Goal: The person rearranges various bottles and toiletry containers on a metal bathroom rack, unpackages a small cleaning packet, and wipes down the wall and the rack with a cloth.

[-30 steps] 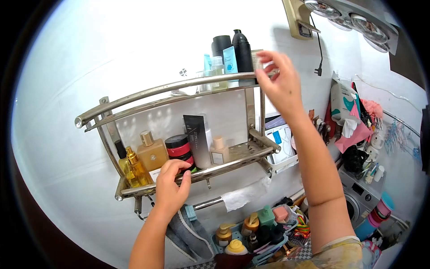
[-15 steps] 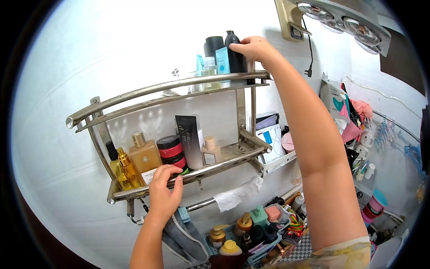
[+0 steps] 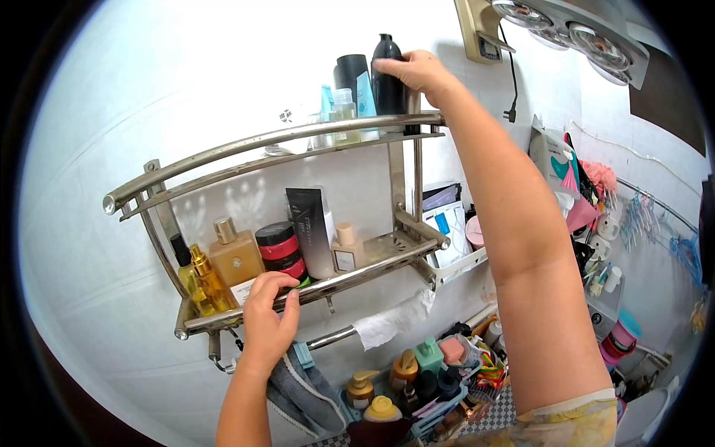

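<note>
On the top tier of the metal wall rack [image 3: 275, 138], my right hand [image 3: 421, 73] grips a black bottle [image 3: 388, 82], with thumb and fingers around its upper part. The bottle's base is hidden behind the rail. Beside it stand a dark cylindrical container [image 3: 350, 72], a light blue tube [image 3: 365, 95] and a small clear bottle [image 3: 344, 110]. My left hand [image 3: 269, 316] is closed over the front rail of the lower tier. Near its fingers are stacked red-and-black jars [image 3: 279, 249], a grey-black tube [image 3: 311, 231] and an amber bottle [image 3: 234, 253].
A beige pump-like bottle [image 3: 347, 247] sits on the lower tier's right. Below hang a grey cloth [image 3: 302, 395] and white paper [image 3: 395, 319]. Several pump bottles [image 3: 360, 389] crowd a basket underneath. A white wall basket [image 3: 460, 266] is at right; heat lamps [image 3: 596, 48] hang overhead.
My right hand has raised the black bottle slightly. The light blue tube beside it shows a narrower side. My left hand stays at the lower rail.
</note>
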`<state>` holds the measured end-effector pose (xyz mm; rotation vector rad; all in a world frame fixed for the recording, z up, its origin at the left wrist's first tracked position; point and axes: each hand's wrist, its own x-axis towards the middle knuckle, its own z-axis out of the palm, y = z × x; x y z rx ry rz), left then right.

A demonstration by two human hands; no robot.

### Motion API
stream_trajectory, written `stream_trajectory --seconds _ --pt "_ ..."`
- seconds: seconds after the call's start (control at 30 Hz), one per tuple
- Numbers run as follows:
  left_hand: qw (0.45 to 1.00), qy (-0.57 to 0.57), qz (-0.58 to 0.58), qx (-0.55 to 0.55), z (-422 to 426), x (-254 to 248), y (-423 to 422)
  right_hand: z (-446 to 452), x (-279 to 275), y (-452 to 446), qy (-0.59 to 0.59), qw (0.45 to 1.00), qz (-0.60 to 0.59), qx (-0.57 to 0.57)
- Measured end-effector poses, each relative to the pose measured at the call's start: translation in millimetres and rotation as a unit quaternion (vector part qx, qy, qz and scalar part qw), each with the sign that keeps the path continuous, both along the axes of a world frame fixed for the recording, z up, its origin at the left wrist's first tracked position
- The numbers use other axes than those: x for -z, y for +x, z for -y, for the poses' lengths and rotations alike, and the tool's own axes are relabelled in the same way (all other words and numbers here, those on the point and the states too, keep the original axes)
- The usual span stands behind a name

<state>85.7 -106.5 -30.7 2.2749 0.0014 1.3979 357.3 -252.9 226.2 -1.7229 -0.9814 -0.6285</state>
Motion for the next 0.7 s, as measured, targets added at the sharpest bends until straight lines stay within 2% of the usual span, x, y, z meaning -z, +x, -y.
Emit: stream_trajectory --seconds 0.17,0.23,0.3,0.37,0.43,0.5,0.57,0.63,0.7 --pt "1.0 0.007 -0.004 -0.006 -1 0 2 22 -18 -14 0.076 0.997 0.014 -0.03" --pt "1.0 -0.003 0.001 -0.004 -1 1 3 41 -21 -51 0.127 0.99 0.025 -0.06" --pt "1.0 -0.009 -0.003 0.0 -1 1 3 58 -22 -57 0.174 0.967 0.104 -0.157" --pt "1.0 -0.005 -0.006 -0.007 -2 2 3 77 -11 -73 0.181 0.954 0.087 -0.222" --pt "1.0 -0.019 -0.011 -0.005 1 0 2 92 7 -81 0.108 0.956 0.084 -0.261" --pt "1.0 -0.014 -0.009 -0.004 1 0 2 98 36 -92 0.086 0.967 0.037 -0.238" --pt "1.0 -0.006 -0.005 -0.004 0 0 2 108 69 -80 0.023 0.979 0.076 -0.185" --pt "1.0 -0.012 -0.007 -0.002 0 1 2 98 103 -83 0.034 0.971 0.1 -0.214" --pt "1.0 -0.008 -0.016 -0.006 0 0 0 94 129 -69 0.01 0.962 0.073 -0.261"
